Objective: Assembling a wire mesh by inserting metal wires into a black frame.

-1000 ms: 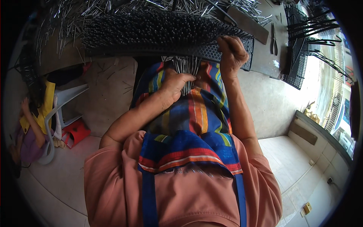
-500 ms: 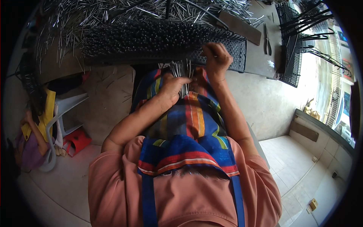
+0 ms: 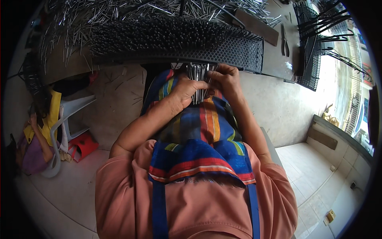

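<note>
Above the striped apron, the left hand (image 3: 187,88) and right hand (image 3: 225,79) both pinched a bundle of metal pins (image 3: 197,81). The black perforated tray (image 3: 175,42) appeared largely filled; loose pins (image 3: 119,12) remained on the counter (image 3: 274,59).

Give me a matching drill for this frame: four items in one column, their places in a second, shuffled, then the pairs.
Things:
1. bundle of metal rods
2. black perforated tray
3. white plastic chair
4. pliers

Places:
A. on the floor at the person's left
B. on the bench top, right of the tray
C. between the left hand and right hand, over the striped apron
D. on the bench ahead of the hands, full of upright rods

Pairs: 1-C, 2-D, 3-A, 4-B
</note>
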Demonstrator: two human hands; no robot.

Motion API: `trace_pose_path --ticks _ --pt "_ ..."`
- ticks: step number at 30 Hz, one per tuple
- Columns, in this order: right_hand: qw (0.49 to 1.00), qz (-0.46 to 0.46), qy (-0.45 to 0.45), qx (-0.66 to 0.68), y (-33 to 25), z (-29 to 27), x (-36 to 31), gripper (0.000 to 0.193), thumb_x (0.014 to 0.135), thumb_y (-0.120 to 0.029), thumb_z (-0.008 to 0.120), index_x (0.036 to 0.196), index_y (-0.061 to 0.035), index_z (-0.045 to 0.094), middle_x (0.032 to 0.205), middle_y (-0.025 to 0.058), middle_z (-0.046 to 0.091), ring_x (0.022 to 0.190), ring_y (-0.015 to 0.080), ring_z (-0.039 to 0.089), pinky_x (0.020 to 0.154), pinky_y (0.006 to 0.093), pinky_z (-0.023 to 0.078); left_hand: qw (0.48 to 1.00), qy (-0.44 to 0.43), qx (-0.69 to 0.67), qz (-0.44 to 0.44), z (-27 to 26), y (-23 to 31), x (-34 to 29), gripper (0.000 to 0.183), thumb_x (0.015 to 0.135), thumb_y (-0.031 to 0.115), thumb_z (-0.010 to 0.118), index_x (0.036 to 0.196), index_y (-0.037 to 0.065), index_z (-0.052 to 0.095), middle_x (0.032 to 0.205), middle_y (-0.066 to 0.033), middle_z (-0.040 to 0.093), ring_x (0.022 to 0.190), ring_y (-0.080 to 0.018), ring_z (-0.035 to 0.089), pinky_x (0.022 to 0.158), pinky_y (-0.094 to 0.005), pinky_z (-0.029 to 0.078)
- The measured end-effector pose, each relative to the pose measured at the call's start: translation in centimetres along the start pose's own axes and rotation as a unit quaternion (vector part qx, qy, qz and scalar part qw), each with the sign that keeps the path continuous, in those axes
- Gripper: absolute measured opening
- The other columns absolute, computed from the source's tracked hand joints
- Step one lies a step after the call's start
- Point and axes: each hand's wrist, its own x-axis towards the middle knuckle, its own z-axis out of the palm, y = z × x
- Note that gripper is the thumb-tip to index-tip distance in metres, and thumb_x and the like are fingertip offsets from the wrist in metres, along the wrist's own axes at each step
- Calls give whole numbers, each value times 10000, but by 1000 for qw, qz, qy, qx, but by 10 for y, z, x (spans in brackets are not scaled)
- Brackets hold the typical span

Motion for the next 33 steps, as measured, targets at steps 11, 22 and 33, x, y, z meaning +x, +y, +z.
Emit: trace_pose_path --ticks 11,22,33 --pt "900 -379 197 -91 -6 0 35 55 801 7 722 826 -11 677 758 -21 615 625 38 504 558 184 387 978 57 199 22 -26 -25 -21 338 744 -112 647 1062 0 668 958 -107 712 821 -201 697 754 -324 576" --pt "827 -420 211 -309 -21 6 50 87 740 36 739 800 2 685 729 39 622 625 78 551 575 214 423 993 62 28 99 -25 -15 -14 298 755 -111 637 1044 -39 647 872 -133 705 753 -231 701 697 -345 596" --pt "825 -412 234 -309 -15 20 44 117 734 18 751 836 -15 705 714 50 622 598 108 561 552 249 437 988 114 19 104 -26 -9 2 227 759 -107 654 974 -33 657 850 -139 701 744 -246 703 685 -355 596"
